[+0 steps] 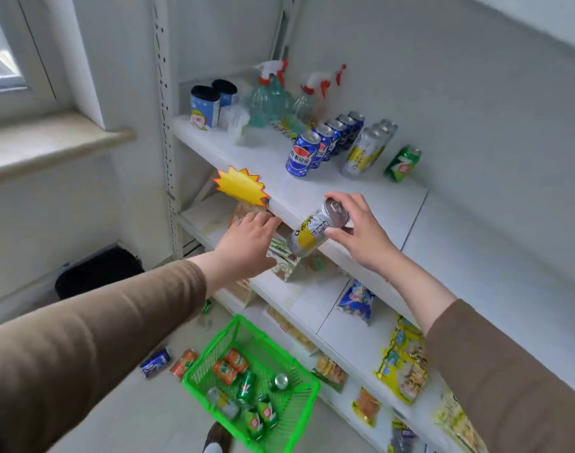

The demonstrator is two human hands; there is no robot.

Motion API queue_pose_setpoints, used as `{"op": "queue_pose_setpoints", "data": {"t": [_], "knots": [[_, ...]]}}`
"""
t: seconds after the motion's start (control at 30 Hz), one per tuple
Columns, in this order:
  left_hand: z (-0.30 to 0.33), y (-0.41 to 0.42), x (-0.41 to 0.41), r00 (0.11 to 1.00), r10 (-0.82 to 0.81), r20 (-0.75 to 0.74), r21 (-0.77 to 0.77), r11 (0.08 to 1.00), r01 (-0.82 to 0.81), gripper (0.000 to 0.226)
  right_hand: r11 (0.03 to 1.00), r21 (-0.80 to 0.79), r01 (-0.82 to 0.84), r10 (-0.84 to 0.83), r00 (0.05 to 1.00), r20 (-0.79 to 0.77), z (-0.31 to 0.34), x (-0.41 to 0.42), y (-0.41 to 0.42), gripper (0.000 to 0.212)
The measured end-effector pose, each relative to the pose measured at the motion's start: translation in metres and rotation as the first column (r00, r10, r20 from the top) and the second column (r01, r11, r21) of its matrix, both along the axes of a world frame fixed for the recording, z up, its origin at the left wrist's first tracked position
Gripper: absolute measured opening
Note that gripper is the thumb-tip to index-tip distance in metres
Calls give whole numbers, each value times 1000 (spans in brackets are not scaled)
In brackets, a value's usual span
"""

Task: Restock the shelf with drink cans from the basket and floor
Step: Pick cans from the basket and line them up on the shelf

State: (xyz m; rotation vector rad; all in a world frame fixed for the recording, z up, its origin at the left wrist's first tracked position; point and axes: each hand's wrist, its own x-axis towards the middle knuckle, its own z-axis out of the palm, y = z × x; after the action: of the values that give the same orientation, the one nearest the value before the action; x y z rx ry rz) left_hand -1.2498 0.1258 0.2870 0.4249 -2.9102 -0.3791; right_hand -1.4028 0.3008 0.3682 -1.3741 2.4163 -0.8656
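Your right hand (361, 233) grips a tall silver and yellow drink can (315, 228) by its top rim, tilted, just in front of the white metal shelf (312, 194), likely so it can be stood upright beside the matching silver cans (367, 152). Your left hand (250, 243) holds nothing, fingers resting on the shelf edge near the yellow starburst tag (240, 186), seemingly for balance. Below, the green plastic basket (299, 416) holds several cans; 2 more lie on the floor.
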Motion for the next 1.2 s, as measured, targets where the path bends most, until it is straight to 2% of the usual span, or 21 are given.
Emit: {"op": "queue_pose_setpoints", "data": {"t": [0.3,0.5,0.6,0.63,0.7,0.8,0.87,1.0,1.2], "knots": [[37,-15,-96,998,-16,64,-17,1000,17,85,990,139,-9,17,998,-59,23,-104,-27,58],[45,-14,-130,998,-39,48,-26,999,41,86,971,232,-63,65,998,-1,28,-140,-37,60],[44,-15,-138,998,-49,49,-25,998,50,88,975,210,-66,55,997,54,26,-142,-36,69],[43,-16,-139,997,-53,55,-21,998,54,88,987,156,-45,27,993,116,22,-139,-33,78],[39,-18,-141,996,-60,70,-14,998,61,90,991,3,132,-126,945,301,6,-128,-28,99],[32,-22,-143,994,-63,92,-6,998,64,91,890,-57,453,-376,797,473,-34,-107,-31,103],[28,-24,-144,993,-62,101,0,998,62,91,838,-48,543,-460,752,472,-61,-99,-39,96],[19,-26,-150,992,-45,116,10,999,44,91,770,-103,630,-557,742,373,-89,-85,-58,73],[12,-27,-170,996,9,86,29,1000,-12,88,761,-117,638,-590,756,283,-100,-111,-71,65]]}}
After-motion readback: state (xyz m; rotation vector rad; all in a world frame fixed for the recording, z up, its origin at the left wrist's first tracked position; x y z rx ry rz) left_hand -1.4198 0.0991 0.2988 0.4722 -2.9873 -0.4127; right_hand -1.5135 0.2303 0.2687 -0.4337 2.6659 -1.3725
